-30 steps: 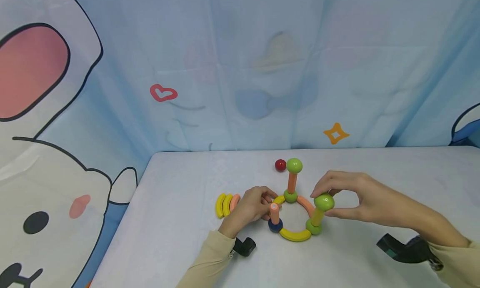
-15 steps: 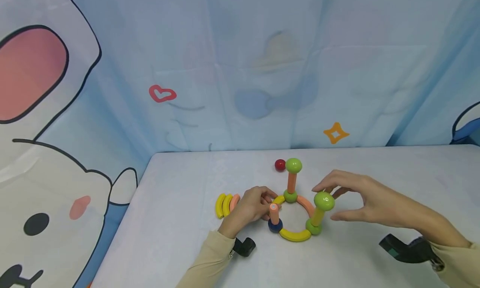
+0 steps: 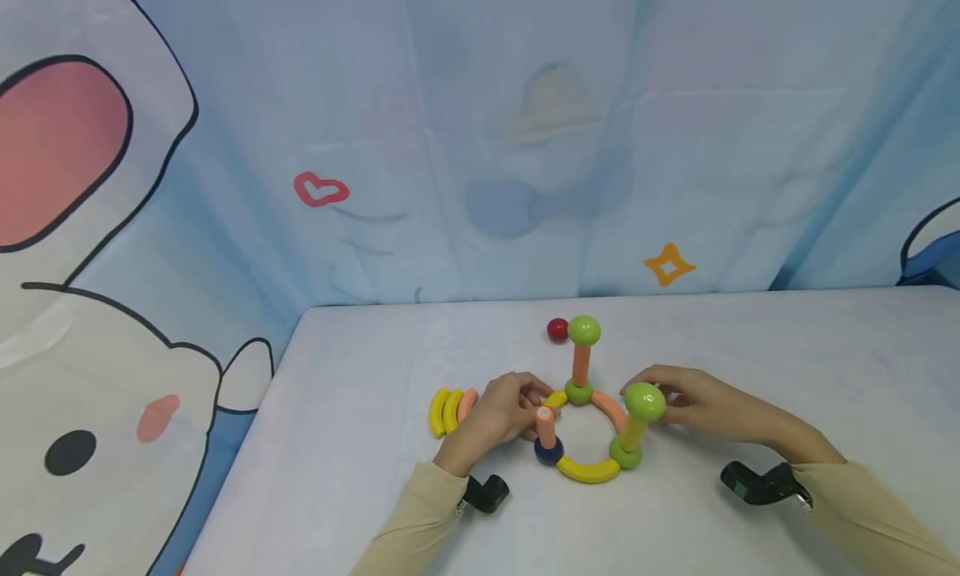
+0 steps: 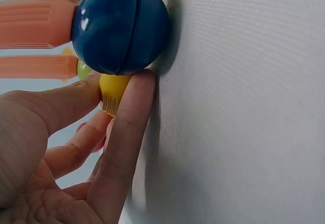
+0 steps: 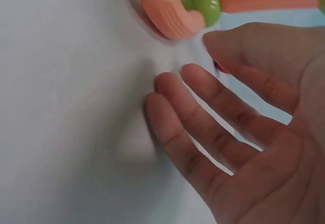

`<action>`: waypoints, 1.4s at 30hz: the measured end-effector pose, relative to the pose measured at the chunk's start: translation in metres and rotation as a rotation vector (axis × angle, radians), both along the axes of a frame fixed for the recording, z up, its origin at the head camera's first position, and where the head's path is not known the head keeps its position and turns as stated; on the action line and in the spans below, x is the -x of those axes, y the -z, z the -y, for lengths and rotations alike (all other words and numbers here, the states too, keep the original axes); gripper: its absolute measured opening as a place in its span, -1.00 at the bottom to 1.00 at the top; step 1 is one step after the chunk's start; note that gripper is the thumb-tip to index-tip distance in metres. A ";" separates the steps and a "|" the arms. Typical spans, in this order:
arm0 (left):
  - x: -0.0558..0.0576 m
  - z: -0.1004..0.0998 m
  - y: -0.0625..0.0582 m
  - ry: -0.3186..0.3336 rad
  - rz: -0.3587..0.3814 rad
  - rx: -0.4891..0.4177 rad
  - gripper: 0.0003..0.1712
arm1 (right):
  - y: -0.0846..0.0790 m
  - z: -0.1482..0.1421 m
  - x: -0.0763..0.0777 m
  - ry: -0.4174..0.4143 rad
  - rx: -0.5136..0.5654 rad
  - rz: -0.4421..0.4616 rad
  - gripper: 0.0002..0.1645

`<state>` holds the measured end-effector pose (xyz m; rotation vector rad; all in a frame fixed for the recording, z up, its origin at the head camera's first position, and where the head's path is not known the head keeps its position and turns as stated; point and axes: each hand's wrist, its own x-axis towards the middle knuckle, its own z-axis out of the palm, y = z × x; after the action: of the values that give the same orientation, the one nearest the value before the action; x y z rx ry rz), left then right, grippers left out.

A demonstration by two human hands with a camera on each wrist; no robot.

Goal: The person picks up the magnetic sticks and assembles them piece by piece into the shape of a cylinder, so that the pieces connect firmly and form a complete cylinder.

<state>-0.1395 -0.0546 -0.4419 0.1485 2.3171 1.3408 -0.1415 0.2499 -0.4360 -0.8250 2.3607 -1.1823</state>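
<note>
A ring of toy building pieces lies on the table: a dark blue ball, green balls and curved bars. My left hand pinches the yellow curved bar beside the blue ball, from which an orange rod rises. At the ring's right, a yellow rod stands with a green ball on top. My right hand is just beyond it, fingers loosely spread and holding nothing, near the orange curved bar. At the back, another orange rod carries a green ball.
Behind the ring sits a red ball, close to the back post. Left of my left hand lie yellow curved bars and an orange one, side by side on the white tabletop. A curtain hangs behind.
My right hand has released the green ball on the yellow rod, drawn back, then dropped lower toward the table beside the orange curved bar. My left hand keeps its place.
</note>
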 end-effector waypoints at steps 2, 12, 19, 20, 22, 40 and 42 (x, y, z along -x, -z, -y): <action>0.000 0.000 0.000 0.010 -0.004 0.002 -0.67 | 0.002 0.008 0.003 0.004 -0.014 0.005 -0.58; 0.003 -0.003 -0.003 0.073 -0.009 0.028 -0.67 | 0.006 0.031 0.004 0.049 0.008 0.024 -0.53; 0.018 0.002 -0.017 0.169 -0.060 0.165 -0.62 | 0.008 0.032 0.002 0.086 0.019 0.041 -0.58; 0.022 0.003 -0.021 0.169 -0.064 0.193 -0.60 | 0.008 0.032 0.003 0.085 0.021 0.043 -0.59; 0.031 0.004 -0.029 0.160 -0.074 0.233 -0.56 | 0.008 0.034 0.003 0.082 0.024 0.039 -0.60; 0.082 -0.009 -0.023 0.474 -0.555 0.497 -0.62 | 0.010 0.053 0.002 0.091 0.034 0.104 -0.67; 0.080 -0.007 -0.019 0.468 -0.561 0.499 -0.64 | 0.009 0.051 0.001 0.098 0.029 0.107 -0.67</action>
<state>-0.2194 -0.0478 -0.4225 0.9338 2.7405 0.5045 -0.1424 0.1985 -0.4453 -0.6449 2.3242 -1.2698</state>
